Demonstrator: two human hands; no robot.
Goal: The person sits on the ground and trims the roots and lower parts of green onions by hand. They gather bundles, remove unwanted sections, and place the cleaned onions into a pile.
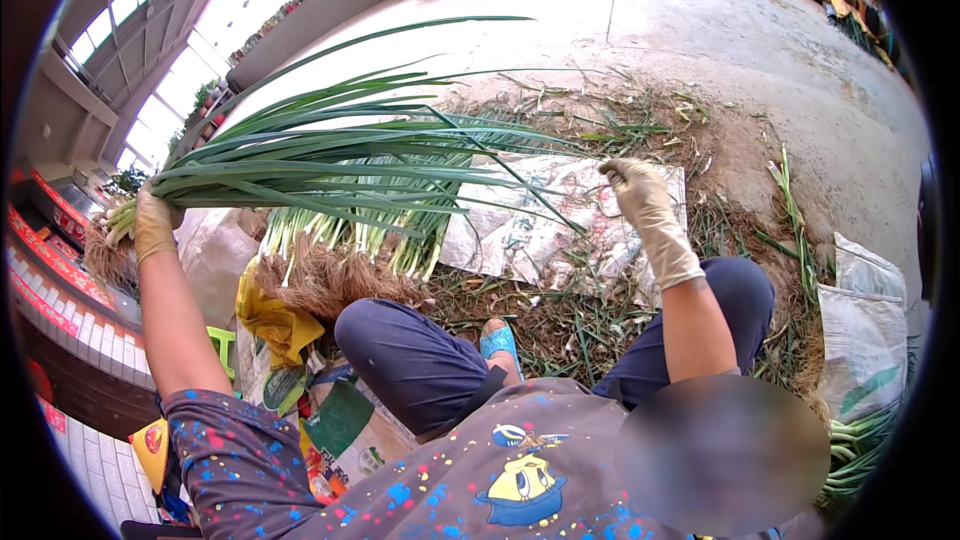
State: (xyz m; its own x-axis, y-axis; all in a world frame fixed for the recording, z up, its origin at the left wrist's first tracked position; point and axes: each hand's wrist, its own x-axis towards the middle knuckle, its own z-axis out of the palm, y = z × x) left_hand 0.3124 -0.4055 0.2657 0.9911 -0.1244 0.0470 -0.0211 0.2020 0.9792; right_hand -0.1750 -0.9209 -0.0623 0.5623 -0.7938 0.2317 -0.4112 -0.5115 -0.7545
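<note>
My left hand (156,216), in a pale glove, is raised at the left and grips a bunch of green onions (322,157) just above the roots. White stem ends and brown roots (109,251) stick out past that hand, while the long green leaves fan out to the right. My right hand (637,191), gloved as well, is over the right part of a white woven sack (540,217), close to the leaf tips. Its fingers are curled; whether a leaf is pinched between them cannot be made out. Below the held leaves lies a pile of green onions (367,240), roots towards me.
Trimmed leaves and soil (555,330) litter the floor around my slippered foot (499,341). A yellow bag (274,315) is by the pile's roots. At right, another woven sack (862,345) lies over more green onions (862,450). Loose stalks (791,217) lie nearby.
</note>
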